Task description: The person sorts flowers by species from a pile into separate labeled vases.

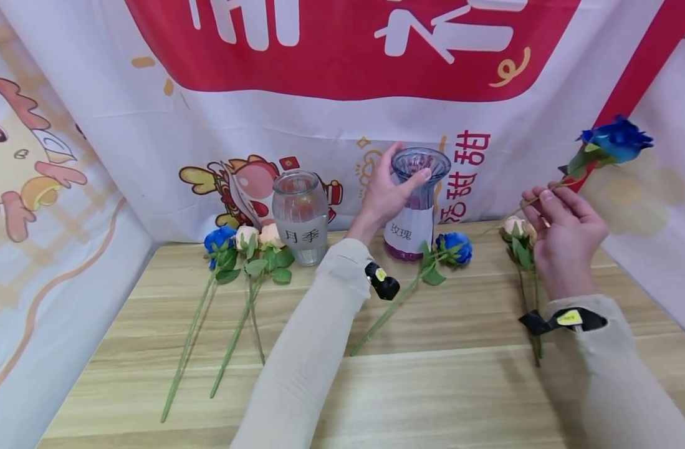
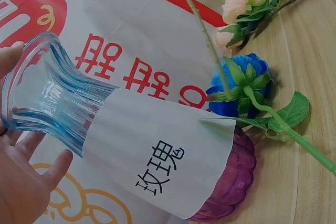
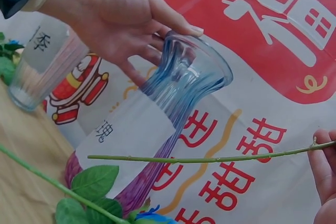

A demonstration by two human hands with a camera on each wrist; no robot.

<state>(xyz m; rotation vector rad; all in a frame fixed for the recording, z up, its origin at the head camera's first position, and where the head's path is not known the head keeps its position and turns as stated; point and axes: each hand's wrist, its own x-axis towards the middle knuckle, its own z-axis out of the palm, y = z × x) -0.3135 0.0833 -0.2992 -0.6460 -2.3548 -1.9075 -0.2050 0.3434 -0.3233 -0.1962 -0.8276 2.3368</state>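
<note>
A flared glass vase [image 1: 409,218], bluish at the neck and purple at the base, stands on the table with a white paper label. My left hand [image 1: 386,194] grips its neck, thumb over the rim. To the right, my right hand [image 1: 569,240] pinches the green stem of a blue rose [image 1: 617,142], its bloom raised above the fingers. In the right wrist view the bare end of this stem [image 3: 210,159] points left across the front of the vase. Another blue rose [image 1: 456,248] lies beside the vase base.
A second, clear labelled vase [image 1: 300,240] stands left of my left forearm. Near it lie a blue rose [image 1: 219,239] and two pale pink roses [image 1: 270,237]. More pale roses [image 1: 518,229] lie under my right hand. A printed banner [image 1: 348,68] hangs behind the wooden table [image 1: 421,399].
</note>
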